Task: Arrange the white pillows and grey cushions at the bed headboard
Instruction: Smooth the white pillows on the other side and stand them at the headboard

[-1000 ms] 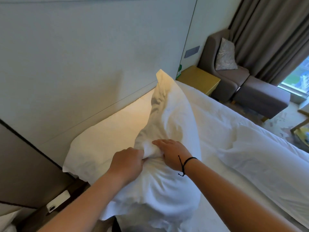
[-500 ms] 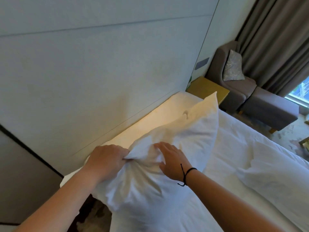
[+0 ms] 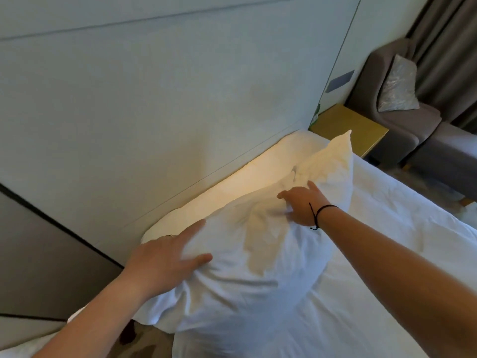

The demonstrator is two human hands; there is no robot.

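A white pillow (image 3: 258,259) lies on the bed, angled along the pale padded headboard (image 3: 180,99), with one corner sticking up at the far end. It rests partly on a second flat white pillow (image 3: 260,169) that lies against the headboard. My left hand (image 3: 165,262) presses on the near left end of the top pillow, fingers spread. My right hand (image 3: 303,202), with a black band at the wrist, presses flat into its middle, fingers apart, and the fabric puckers under it. A grey patterned cushion (image 3: 398,83) stands on the armchair at the far right.
A gold bedside table (image 3: 348,130) sits just past the head of the bed. Behind it are a grey armchair (image 3: 402,122), a grey footstool (image 3: 449,161) and dark curtains (image 3: 449,34). White bedding (image 3: 387,254) covers the bed to the right.
The pillow went from standing upright in both gripping hands to lying down toward the headboard. Both hands have let go of the fabric and now press on it with spread fingers.
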